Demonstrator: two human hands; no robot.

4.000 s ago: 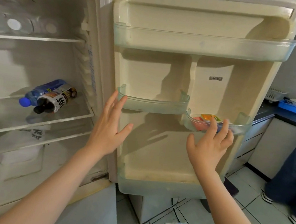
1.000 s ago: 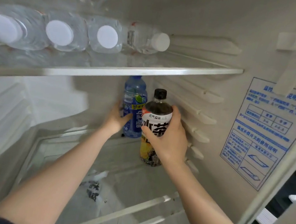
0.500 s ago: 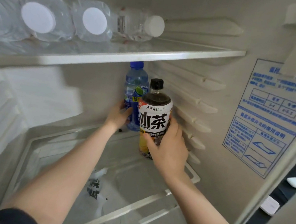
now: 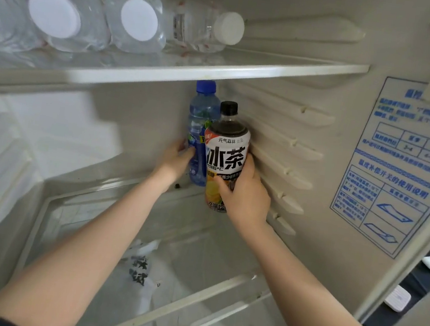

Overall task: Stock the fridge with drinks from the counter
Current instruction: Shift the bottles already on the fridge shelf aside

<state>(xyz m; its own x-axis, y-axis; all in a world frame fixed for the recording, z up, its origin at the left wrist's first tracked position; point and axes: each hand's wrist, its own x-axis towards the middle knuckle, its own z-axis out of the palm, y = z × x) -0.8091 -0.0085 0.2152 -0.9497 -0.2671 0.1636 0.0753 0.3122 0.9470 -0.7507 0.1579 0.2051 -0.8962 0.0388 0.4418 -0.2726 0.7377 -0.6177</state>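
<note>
Right grip (image 4: pixel 245 194) clasps my tea bottle (image 4: pixel 227 150), left grip (image 4: pixel 174 161) holds blue bottle (image 4: pixel 200 117) — both upright beneath shelf (image 4: pixel 248 70) of lying water bottles (image 4: pixel 138 20); white label, black cap.

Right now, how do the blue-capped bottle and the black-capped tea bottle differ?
The blue-capped bottle is slim, translucent blue; the tea bottle is wider, dark liquid, white label. The blue-capped bottle sits behind, held by the left hand; the tea bottle is nearer the camera, in the grip of the right hand. Shared: both upright, beneath the upper shelf.
</note>
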